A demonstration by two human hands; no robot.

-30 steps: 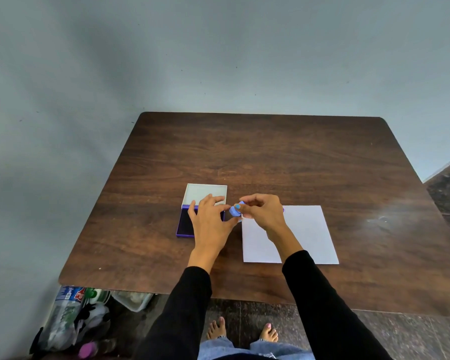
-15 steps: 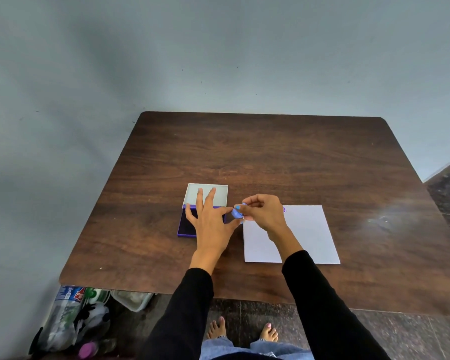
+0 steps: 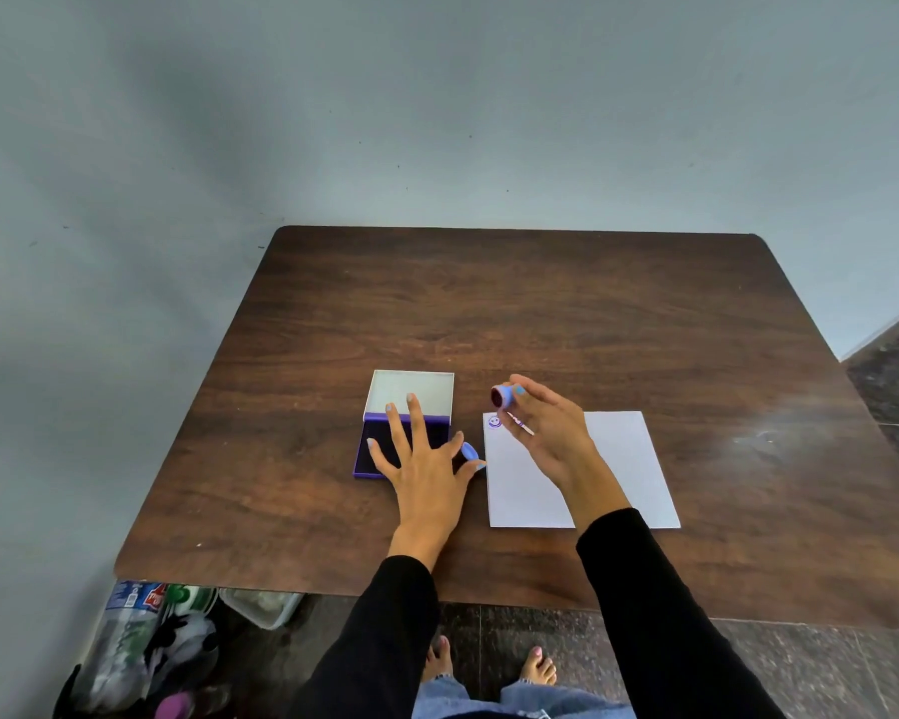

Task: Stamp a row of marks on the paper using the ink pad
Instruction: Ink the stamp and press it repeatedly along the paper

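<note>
Stamping set on a dark brown wood-grain table (image 3: 541,313) with rounded corners, which fills the centre of the frame against a plain grey-blue wall.

White rectangular sheet of paper (image 3: 624,459): flat on the table, lower centre-right of the frame, partly covered by the right forearm. One small purple smiley-face mark (image 3: 494,421) sits in its upper left corner; further purple print just beside it is hidden behind the fingers.

Purple-cased ink pad (image 3: 380,448) with a dark inked surface: lies just left of the paper, lower centre. Its pale grey-white hinged lid (image 3: 411,389) is folded open toward the upper side of the frame.

Left hand (image 3: 426,469): flat, fingers spread, palm down across the ink pad's near right part and onto the table. It grips nothing. A small blue round cap (image 3: 469,452) lies by its thumb, between pad and paper; whether the thumb touches it cannot be told.

Right hand (image 3: 551,433): raised above the paper's upper left area, fingertips pinched on the stamp, remaining fingers loosely extended.

Small blue round stamp (image 3: 502,395): held clear of the paper, tilted so that its dark red-purple inked face points toward the left of the frame.

Clear plastic bottles and bags (image 3: 141,640): on the floor under the table's lower left edge.
</note>
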